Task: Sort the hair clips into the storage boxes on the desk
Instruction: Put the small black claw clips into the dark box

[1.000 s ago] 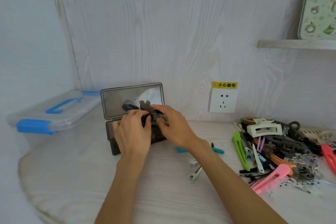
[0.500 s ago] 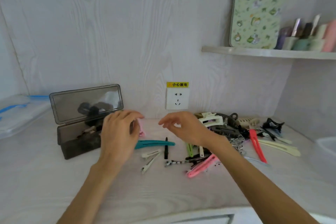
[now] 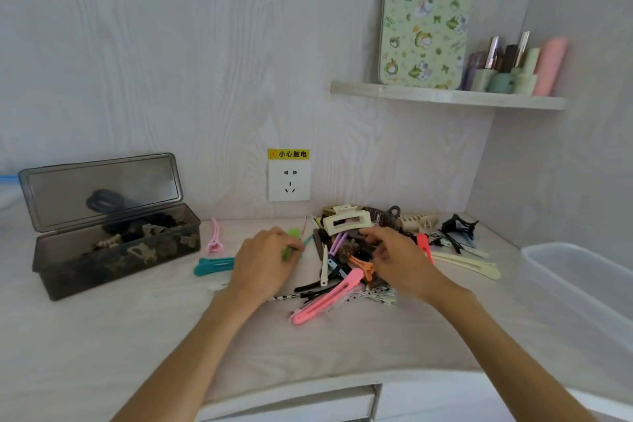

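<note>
At nine o'clock on the worktop stands the smoky storage box (lid up, clips inside). The left hand grips a green clip. The right hand, fingers curled, digs into the clip pile at one o'clock; its grasp is unclear.

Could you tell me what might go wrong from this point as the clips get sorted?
The pile of hair clips is tangled, so pulling one out with the right hand may drag others along. The long pink clip lies toward the front desk edge and could be knocked off. The left hand seems to hold a green clip, but that grip is blurred and may be loose.
</note>
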`<state>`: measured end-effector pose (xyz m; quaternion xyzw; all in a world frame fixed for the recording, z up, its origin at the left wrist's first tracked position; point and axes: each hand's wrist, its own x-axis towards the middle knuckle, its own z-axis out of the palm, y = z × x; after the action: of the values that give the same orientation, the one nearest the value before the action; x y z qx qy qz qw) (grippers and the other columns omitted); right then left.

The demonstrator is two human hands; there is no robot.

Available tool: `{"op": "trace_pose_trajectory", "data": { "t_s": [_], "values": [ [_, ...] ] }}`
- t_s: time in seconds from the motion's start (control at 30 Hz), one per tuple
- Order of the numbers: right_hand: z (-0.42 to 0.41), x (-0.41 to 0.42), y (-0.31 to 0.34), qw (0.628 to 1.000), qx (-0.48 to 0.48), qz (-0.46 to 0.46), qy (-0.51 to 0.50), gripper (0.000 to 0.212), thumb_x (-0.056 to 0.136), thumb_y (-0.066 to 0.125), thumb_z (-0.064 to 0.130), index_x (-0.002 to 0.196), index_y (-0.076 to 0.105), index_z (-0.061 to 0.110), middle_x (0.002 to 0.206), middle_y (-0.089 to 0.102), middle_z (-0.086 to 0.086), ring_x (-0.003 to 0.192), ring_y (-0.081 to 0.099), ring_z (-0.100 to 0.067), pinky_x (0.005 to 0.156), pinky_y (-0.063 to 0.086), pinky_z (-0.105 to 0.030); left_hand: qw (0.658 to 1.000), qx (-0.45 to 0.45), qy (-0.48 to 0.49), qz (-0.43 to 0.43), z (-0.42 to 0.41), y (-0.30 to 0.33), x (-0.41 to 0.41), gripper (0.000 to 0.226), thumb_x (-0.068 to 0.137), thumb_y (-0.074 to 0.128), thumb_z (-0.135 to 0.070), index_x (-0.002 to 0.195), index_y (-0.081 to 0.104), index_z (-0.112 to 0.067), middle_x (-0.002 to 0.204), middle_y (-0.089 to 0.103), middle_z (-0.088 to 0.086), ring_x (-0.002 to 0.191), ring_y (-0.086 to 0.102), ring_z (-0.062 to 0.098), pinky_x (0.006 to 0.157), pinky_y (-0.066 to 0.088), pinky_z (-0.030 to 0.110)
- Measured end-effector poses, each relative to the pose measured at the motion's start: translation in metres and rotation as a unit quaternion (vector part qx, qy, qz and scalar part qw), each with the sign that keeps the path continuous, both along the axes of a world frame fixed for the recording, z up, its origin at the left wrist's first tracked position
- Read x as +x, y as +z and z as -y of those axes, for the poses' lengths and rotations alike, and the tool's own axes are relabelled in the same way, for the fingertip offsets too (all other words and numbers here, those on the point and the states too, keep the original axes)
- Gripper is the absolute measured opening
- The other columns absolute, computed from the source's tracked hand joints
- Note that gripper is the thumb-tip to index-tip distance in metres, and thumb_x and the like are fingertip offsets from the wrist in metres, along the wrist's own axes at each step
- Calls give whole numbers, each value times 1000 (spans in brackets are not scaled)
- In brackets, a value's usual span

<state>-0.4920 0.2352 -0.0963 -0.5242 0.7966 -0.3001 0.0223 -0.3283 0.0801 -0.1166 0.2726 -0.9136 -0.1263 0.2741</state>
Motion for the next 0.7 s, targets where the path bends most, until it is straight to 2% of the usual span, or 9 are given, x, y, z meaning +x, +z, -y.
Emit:
{"op": "trace_pose_trajectory", "data": {
  "t_s": [0.1,0.17,0.23,0.37,0.43,0.47,0.53,0.6,0.7],
  "values": [
    [7,-1,6,1000,1,10,0,44,85,47,-2,115,63,25,103,62,13,75,59,-4,57,44,-11,999,4,46,-6,11,-4,10,20,91,55,-27,104,69,-34,109,68,-5,95,58,18,84,46,34],
    [15,3,9,1000,-2,-15,7,26,88,54,13,105,68,27,89,60,19,81,64,-12,67,52,-22,998,-3,59,-14,13,-3,12,23,91,54,-22,104,69,-33,109,68,-8,99,58,18,86,44,34],
    [21,7,11,998,23,-52,12,16,84,64,27,99,67,28,92,59,13,83,60,-10,72,51,-28,998,-7,58,-16,12,-2,13,25,90,53,-18,105,69,-32,108,69,-9,100,58,18,88,43,33],
    [36,5,14,989,105,-101,10,20,82,65,33,98,70,22,103,65,2,74,53,-7,59,44,-24,996,-31,69,-48,5,3,15,23,89,57,-20,104,69,-31,108,70,-8,101,60,17,90,42,32],
    [43,3,17,984,143,-109,12,25,84,63,33,98,70,14,101,68,-7,64,47,-3,55,37,-21,991,-7,25,-131,-2,8,15,15,87,59,-33,97,70,-35,101,69,-18,94,60,7,85,45,31],
    [46,3,19,982,158,-105,16,27,85,63,32,96,70,9,96,69,-10,61,48,-4,53,35,-19,988,42,-27,-148,-6,10,14,14,83,59,-44,93,68,-40,96,66,-25,90,57,-1,81,45,29],
    [49,2,24,980,184,-73,27,29,85,62,29,92,69,1,91,70,-15,64,52,-13,54,36,-20,976,136,-145,-94,-18,11,11,23,74,57,-61,89,66,-47,91,62,-33,91,51,-10,77,39,25],
    [51,1,30,976,210,-37,46,29,86,63,28,92,69,1,85,67,-14,68,52,-16,57,38,-20,975,101,-199,-9,-22,6,8,24,72,62,-57,90,68,-44,94,62,-31,94,49,-8,80,40,28],
    [51,-2,37,973,225,-9,58,22,85,66,27,94,68,8,80,62,1,78,54,-16,63,40,-20,984,46,-171,16,-16,4,8,14,77,66,-42,89,71,-38,95,63,-25,94,53,2,88,45,33]
  ]
}}
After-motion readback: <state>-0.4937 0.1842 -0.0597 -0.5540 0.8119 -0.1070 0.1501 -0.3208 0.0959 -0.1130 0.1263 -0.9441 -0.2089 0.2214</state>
